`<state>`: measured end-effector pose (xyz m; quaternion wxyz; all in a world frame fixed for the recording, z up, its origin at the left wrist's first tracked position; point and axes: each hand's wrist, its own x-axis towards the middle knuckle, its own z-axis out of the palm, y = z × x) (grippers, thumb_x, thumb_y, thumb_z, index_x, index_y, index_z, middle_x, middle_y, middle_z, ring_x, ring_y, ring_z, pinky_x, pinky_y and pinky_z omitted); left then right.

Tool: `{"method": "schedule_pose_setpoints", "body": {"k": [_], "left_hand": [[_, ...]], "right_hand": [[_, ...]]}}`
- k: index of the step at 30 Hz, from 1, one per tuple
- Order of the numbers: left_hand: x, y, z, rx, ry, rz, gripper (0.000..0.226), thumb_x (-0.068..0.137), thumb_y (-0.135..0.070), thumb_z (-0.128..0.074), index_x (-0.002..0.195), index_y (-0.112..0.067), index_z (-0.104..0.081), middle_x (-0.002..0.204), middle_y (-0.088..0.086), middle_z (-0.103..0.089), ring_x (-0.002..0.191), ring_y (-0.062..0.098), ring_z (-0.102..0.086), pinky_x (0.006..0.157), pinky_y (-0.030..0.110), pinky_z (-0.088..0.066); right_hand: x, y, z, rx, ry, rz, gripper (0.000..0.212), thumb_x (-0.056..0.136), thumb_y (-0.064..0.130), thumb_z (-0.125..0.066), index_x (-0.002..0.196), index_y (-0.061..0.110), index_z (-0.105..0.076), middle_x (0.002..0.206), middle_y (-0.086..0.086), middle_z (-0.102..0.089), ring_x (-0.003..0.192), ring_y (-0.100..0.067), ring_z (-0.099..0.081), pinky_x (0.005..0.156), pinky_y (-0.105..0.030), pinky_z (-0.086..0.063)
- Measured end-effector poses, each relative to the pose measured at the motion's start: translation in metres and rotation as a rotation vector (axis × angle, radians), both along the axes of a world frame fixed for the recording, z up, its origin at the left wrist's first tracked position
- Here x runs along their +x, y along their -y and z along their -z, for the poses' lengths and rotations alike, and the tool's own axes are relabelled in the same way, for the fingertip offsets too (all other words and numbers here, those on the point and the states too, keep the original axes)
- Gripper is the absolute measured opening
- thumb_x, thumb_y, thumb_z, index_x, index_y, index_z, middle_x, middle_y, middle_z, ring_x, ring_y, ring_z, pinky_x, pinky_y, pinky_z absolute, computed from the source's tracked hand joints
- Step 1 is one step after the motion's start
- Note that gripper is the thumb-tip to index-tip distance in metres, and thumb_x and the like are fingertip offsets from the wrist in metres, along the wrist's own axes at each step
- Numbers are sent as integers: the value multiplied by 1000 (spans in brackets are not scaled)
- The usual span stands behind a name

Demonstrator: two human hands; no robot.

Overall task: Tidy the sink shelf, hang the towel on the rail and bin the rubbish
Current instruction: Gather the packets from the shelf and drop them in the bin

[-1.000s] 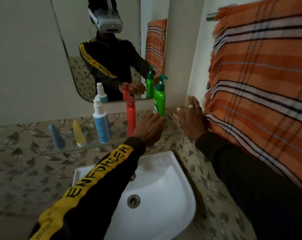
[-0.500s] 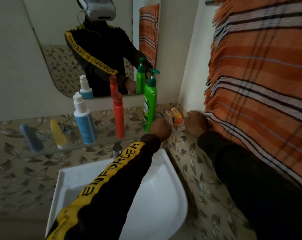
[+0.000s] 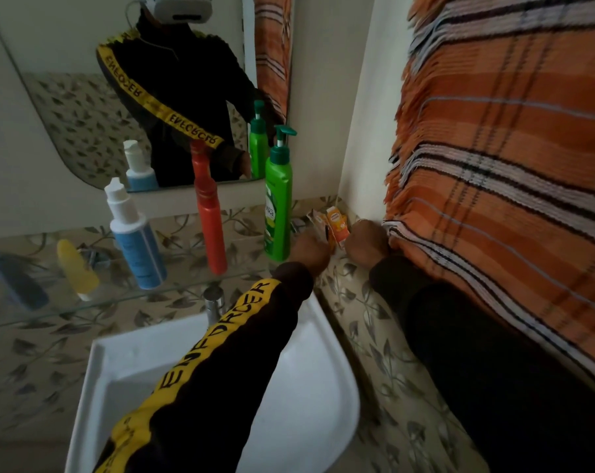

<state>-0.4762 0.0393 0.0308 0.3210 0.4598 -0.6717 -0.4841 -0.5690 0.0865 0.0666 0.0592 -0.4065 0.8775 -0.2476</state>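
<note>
Left hand (image 3: 308, 249): my arm reaches over the sink (image 3: 309, 387); fingers curl on wrappers (image 3: 320, 222).
Right hand (image 3: 366, 242): curled beside carton (image 3: 337, 224); grip unclear.
Rubbish: shelf (image 3: 173, 291) corner.
Towel (image 3: 507, 165): hanging right.

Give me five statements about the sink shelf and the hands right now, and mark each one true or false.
1. The orange plaid towel hangs on the wall to the right. True.
2. The green pump bottle lies on its side. False: it stands upright on the glass shelf.
3. Both hands are at the shelf's right end by the small orange packets. True: the left hand and right hand flank them.
4. The red bottle stands to the right of the green one. False: it stands to its left.
5. The yellow tube sits in the white sink. False: it is on the shelf, beside the blue tube.
</note>
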Motion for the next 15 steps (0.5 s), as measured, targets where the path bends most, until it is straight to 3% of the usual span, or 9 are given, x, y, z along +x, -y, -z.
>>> {"method": "schedule_pose_setpoints", "body": {"k": [3,6,10,12,15], "left_hand": [[-1,4,6,15,33,12,18,84,-6,-53,72,1,-65,81,30,-67,83,42,-68,75,50,-56],[1,10,9,46,8,15,22,77,-8,-55,82,11,-66,90,37,-65,88,51,-65,77,56,-54],[5,13,10,84,-16,31,22,79,-10,-57,86,9,-68,95,34,-66,94,48,-65,83,55,-56],[8,15,12,91,10,37,24,81,-13,-58,92,5,-69,96,27,-70,93,40,-68,85,48,-57],[12,12,13,75,-24,23,17,81,-2,-57,83,10,-68,73,23,-61,68,31,-58,72,37,-51]], "right_hand": [[0,3,4,-30,56,-5,28,97,9,-53,115,-8,-67,120,-27,-67,112,-40,-63,77,-32,-42],[1,5,6,-71,80,0,23,96,5,-53,106,-9,-69,111,-27,-69,106,-39,-66,73,-31,-38],[1,8,9,-109,133,48,19,96,6,-51,97,-4,-68,111,-26,-68,107,-37,-65,77,-33,-44],[-1,8,8,-71,162,46,25,96,5,-51,112,-7,-66,121,-25,-65,115,-37,-62,88,-36,-48],[-4,3,8,-9,180,4,34,96,8,-51,126,-6,-60,129,-26,-60,122,-39,-57,96,-39,-45]]}}
